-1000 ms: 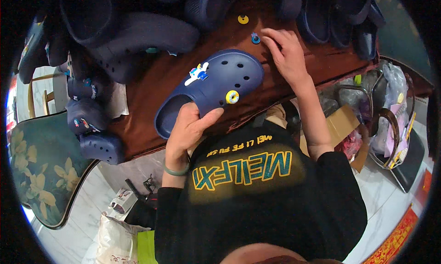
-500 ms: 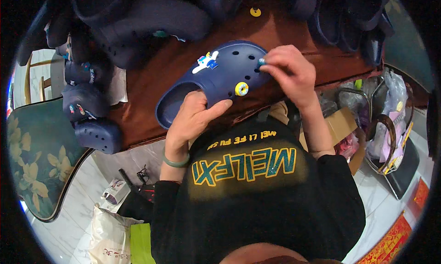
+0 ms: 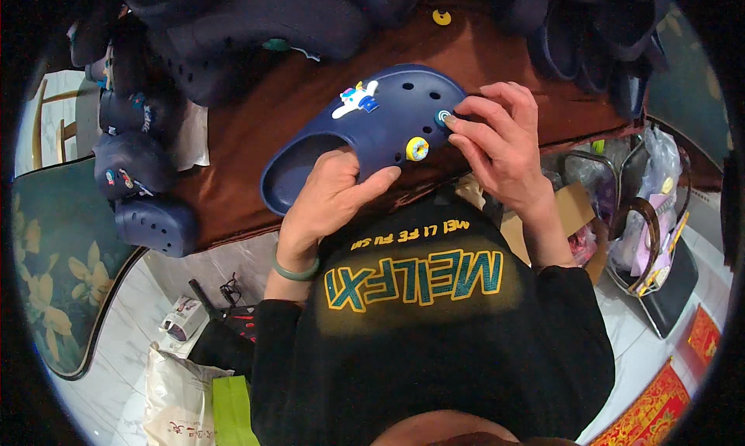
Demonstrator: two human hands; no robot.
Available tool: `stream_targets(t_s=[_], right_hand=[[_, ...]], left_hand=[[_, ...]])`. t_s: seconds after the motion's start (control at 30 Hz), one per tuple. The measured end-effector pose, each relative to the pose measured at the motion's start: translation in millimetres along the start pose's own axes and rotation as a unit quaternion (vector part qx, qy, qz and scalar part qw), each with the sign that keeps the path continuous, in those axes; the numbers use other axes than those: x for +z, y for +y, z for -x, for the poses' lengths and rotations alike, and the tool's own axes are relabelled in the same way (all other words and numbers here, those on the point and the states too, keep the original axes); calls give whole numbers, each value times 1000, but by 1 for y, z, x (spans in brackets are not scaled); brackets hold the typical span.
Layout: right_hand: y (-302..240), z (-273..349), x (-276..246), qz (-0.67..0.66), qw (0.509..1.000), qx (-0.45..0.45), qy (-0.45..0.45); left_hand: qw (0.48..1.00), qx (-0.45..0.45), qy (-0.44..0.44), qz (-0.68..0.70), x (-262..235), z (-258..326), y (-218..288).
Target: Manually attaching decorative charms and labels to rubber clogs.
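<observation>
A navy clog (image 3: pixel 388 120) lies tilted across my lap side of the brown cloth, its toe to the right. My left hand (image 3: pixel 334 186) grips its side, fingers inside the foot opening and thumb outside. On the upper sit a white character charm (image 3: pixel 356 100) and a yellow ring-shaped charm (image 3: pixel 417 149). A small round blue charm with a white swirl (image 3: pixel 442 118) lies flat against the toe. My right hand (image 3: pixel 504 139) is beside it, one fingertip touching the charm's edge and the other fingers apart. Several holes in the upper show without charms.
Other navy clogs (image 3: pixel 268 27) crowd the far side of the brown cloth (image 3: pixel 240 135), with more at the left (image 3: pixel 155 225) and far right (image 3: pixel 560 46). A yellow disc (image 3: pixel 441 17) lies at the back. An open cardboard box (image 3: pixel 570 205) and a bag (image 3: pixel 648 229) stand at the right.
The blue charm, pinched between my right fingers before, now sits against the toe of the clog. My right fingers have spread apart. The clog has shifted slightly.
</observation>
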State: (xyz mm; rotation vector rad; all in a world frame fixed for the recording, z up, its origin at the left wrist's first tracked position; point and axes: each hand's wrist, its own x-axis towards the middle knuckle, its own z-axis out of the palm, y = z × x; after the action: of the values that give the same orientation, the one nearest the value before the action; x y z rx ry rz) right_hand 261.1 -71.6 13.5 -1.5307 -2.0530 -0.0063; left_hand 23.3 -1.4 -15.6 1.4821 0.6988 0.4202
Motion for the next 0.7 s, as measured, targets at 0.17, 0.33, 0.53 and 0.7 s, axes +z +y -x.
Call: stream_targets(t_s=[0.17,0.33,0.53,0.7], right_hand=[[-10,-4,10,71,997,-18,-35],[-3,-2,7,34,999,-22,-33],[23,-6,7,-226,965,130,-38],[19,-20,5,-155,983,80,-59]], left_hand=[[1000,10,1,-2,-2,-1,-7],[999,9,-1,-50,-3,-1,1],[997,37,0,-66,-2,-1,-8],[997,36,10,-61,-3,-1,-12]])
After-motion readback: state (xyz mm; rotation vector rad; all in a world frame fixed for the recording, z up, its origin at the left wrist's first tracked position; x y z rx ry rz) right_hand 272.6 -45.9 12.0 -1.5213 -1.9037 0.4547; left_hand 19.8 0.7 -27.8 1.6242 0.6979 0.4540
